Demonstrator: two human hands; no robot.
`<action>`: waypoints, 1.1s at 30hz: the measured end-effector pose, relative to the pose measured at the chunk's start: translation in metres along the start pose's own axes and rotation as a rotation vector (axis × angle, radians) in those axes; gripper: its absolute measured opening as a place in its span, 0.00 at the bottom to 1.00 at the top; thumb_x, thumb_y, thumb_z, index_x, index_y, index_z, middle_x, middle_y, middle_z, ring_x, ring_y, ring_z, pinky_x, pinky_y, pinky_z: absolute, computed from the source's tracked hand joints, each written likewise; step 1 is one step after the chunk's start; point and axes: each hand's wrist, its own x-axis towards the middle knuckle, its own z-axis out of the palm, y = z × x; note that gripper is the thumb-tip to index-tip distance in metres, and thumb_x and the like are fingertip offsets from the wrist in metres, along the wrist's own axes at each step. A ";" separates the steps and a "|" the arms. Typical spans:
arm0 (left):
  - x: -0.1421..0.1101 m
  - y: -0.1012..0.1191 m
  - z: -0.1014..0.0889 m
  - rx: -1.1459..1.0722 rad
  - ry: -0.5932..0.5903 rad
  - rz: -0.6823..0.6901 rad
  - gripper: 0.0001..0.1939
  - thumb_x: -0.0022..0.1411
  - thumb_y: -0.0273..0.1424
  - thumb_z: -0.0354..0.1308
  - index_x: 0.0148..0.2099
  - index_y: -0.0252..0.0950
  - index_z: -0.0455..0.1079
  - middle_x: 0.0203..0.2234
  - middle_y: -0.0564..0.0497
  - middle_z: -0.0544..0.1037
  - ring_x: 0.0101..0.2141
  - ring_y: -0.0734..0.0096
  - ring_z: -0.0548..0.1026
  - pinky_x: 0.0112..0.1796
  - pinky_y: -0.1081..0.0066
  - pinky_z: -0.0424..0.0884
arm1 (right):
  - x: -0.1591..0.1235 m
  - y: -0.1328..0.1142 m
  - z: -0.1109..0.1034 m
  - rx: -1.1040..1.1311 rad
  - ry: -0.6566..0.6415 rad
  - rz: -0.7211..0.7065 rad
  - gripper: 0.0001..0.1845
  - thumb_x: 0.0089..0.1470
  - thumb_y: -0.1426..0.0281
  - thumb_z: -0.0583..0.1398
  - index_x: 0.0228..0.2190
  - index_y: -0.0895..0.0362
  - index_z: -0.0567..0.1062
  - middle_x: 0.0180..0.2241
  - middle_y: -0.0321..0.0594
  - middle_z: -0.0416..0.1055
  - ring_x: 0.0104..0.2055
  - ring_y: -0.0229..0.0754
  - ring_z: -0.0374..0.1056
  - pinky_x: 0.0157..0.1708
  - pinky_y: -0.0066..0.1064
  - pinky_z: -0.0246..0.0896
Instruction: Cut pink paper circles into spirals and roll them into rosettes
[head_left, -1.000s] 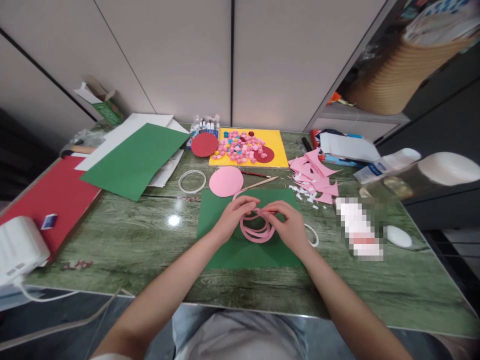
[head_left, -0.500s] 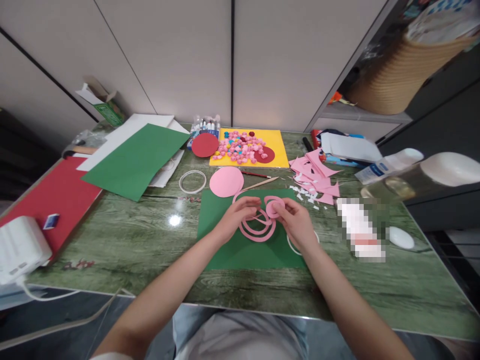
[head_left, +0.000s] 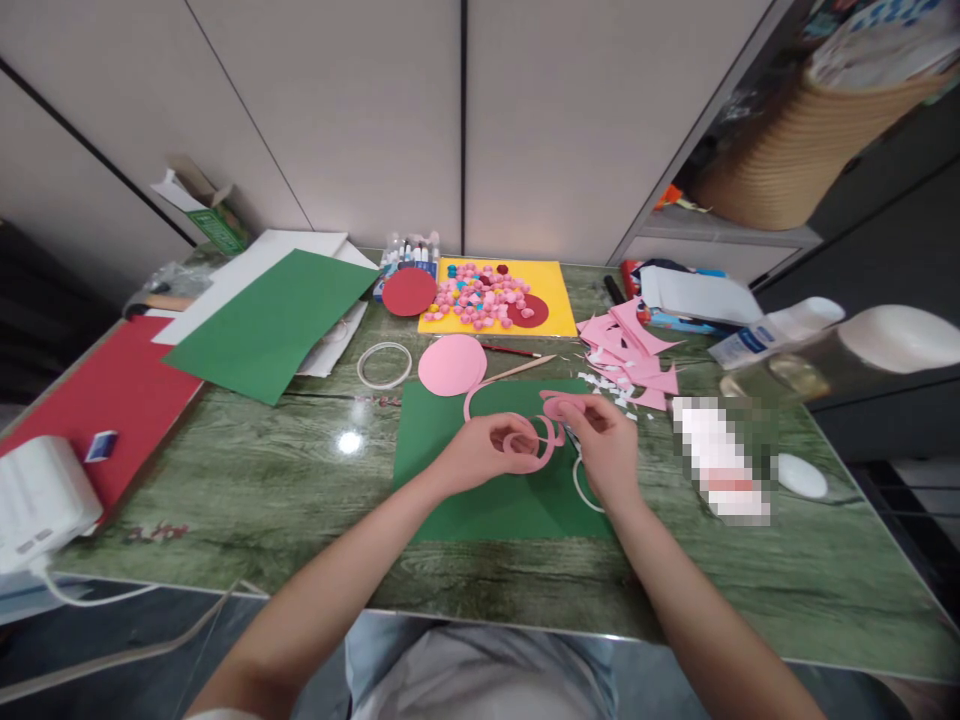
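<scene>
A pink paper spiral (head_left: 550,450) is stretched between my two hands above a green sheet (head_left: 450,515). My left hand (head_left: 476,455) is closed on its coils, thumb below and fingers curled above. With thumb and fingertips, my right hand (head_left: 611,450) pinches the spiral's round end, slightly higher and to the right. The outer strip of the spiral curves up behind my left hand towards a pink paper circle (head_left: 452,365) on the table. A white loop (head_left: 582,488) lies beside my right wrist, partly covered, so its kind is unclear.
A tape roll (head_left: 384,366) lies left of the pink circle; a pencil (head_left: 521,370) lies right. Behind are pink pompoms (head_left: 484,295) on a yellow sheet (head_left: 559,300) and a red circle (head_left: 409,291). Pink paper scraps (head_left: 630,345) and a bottle (head_left: 780,330) stand right.
My left hand has moved slightly right and down and closed around the coils. My right hand has turned, carrying the spiral's round end a little right, with the strip now pulled up.
</scene>
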 end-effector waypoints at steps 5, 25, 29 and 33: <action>-0.004 -0.001 0.004 0.445 0.362 0.327 0.03 0.53 0.30 0.62 0.31 0.39 0.77 0.38 0.47 0.75 0.44 0.64 0.71 0.47 0.61 0.67 | 0.001 0.002 -0.001 -0.104 -0.134 -0.093 0.06 0.49 0.66 0.63 0.27 0.55 0.78 0.40 0.43 0.73 0.45 0.46 0.68 0.46 0.39 0.61; 0.007 -0.008 -0.004 0.175 0.351 -0.006 0.11 0.51 0.37 0.61 0.28 0.33 0.69 0.19 0.54 0.71 0.22 0.76 0.67 0.24 0.76 0.60 | -0.004 -0.004 0.001 0.021 -0.500 0.224 0.15 0.49 0.62 0.62 0.38 0.56 0.73 0.30 0.38 0.75 0.32 0.41 0.69 0.31 0.30 0.62; 0.007 -0.011 -0.005 -0.025 0.297 -0.035 0.20 0.51 0.37 0.61 0.46 0.35 0.68 0.18 0.56 0.71 0.18 0.79 0.64 0.20 0.78 0.57 | -0.002 -0.001 0.001 -0.008 -0.436 0.245 0.16 0.48 0.62 0.63 0.38 0.57 0.73 0.23 0.35 0.73 0.25 0.39 0.66 0.25 0.28 0.58; 0.007 -0.009 -0.005 -0.226 0.264 -0.118 0.25 0.50 0.35 0.63 0.51 0.36 0.66 0.16 0.59 0.67 0.17 0.81 0.64 0.20 0.79 0.61 | -0.001 0.000 0.001 -0.061 -0.390 0.203 0.16 0.51 0.61 0.60 0.41 0.56 0.72 0.23 0.35 0.72 0.25 0.40 0.67 0.25 0.30 0.60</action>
